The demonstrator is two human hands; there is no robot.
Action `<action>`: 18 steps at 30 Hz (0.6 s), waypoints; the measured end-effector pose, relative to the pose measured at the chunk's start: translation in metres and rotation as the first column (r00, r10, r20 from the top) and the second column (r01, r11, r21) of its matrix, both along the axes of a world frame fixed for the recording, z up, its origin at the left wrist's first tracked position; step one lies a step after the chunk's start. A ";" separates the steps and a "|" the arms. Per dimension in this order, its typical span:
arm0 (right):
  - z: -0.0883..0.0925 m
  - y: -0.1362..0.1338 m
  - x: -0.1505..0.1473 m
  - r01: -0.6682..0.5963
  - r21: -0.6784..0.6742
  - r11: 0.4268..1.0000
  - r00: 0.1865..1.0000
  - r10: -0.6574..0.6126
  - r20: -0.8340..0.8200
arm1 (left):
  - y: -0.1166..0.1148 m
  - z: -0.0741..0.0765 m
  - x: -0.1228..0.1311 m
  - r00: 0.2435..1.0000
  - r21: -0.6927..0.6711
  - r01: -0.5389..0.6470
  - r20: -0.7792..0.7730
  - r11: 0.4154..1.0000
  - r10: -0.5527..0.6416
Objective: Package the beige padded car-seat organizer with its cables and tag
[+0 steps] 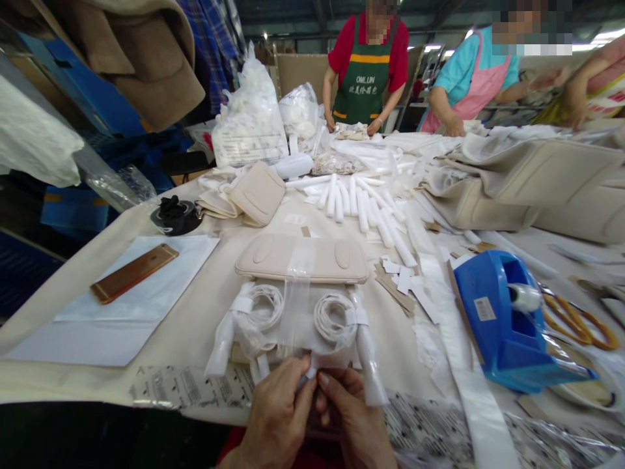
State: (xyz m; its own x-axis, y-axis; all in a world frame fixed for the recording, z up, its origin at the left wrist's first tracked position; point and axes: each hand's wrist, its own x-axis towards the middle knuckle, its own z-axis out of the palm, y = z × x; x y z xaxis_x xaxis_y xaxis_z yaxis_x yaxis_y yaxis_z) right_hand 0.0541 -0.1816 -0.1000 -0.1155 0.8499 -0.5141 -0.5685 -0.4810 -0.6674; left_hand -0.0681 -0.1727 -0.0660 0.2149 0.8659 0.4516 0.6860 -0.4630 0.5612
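A beige handbag (258, 259) lies in front of me with its stitched base toward the back. A clear plastic strip (299, 280) runs over its middle. Two coiled, wrapped straps (267, 307) rest on the near side, with white foam-wrapped handle ends (372, 371) hanging down at either side. At the bag's near edge, my left hand (278, 407) and my right hand (354, 410) almost meet. Both are closed, thumbs and fingers pinching a small white piece (311, 370) at the strip's near end. Fingers hide most of that piece.
A blue tape dispenser (488, 312) and orange-handled scissors (569, 319) stand at right. White foam tubes (361, 202) and beige bags (551, 172) lie farther back. At left are a phone (134, 273) on paper and a black round holder (176, 215). Several co-workers (368, 65) stand opposite.
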 end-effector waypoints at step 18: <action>0.012 0.003 -0.012 0.135 -0.103 0.985 0.990 -0.131 0.042 | 0.002 -0.018 0.003 0.957 0.435 0.081 -0.285 0.897 0.051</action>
State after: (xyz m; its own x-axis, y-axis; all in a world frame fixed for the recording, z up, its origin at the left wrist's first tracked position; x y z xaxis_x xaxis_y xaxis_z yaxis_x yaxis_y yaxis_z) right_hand 0.0420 -0.1789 -0.0878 0.0146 0.7971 -0.6037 -0.6092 -0.4717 -0.6375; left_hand -0.0654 -0.1709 -0.0839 0.4016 0.5893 0.7010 0.7749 -0.6266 0.0828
